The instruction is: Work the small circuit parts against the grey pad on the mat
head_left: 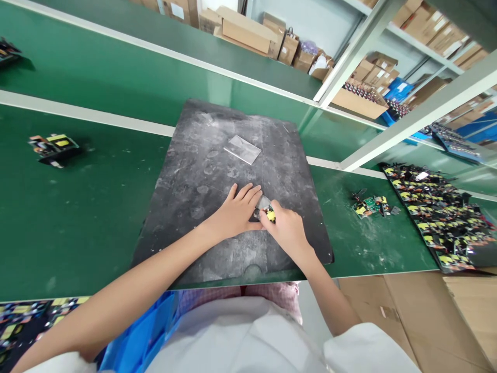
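My right hand [286,228] is closed round a small circuit board [271,214] with a yellow part on it, low over the black mat [217,217]. Just left of it, my left hand [238,210] lies flat on the mat with its fingers spread, its thumb pointing toward the board. A small greyish patch or piece [264,201] shows between the two hands; I cannot make out what it is. Farther up the mat lies a flat, pale grey rectangular plate [243,149], apart from both hands.
A loose board assembly [54,146] sits on the green bench [97,217] at left. To the right are several small boards [370,205] and a tray packed with boards [438,212]. A white post [357,57] rises at back right. Cardboard boxes [248,31] line the back.
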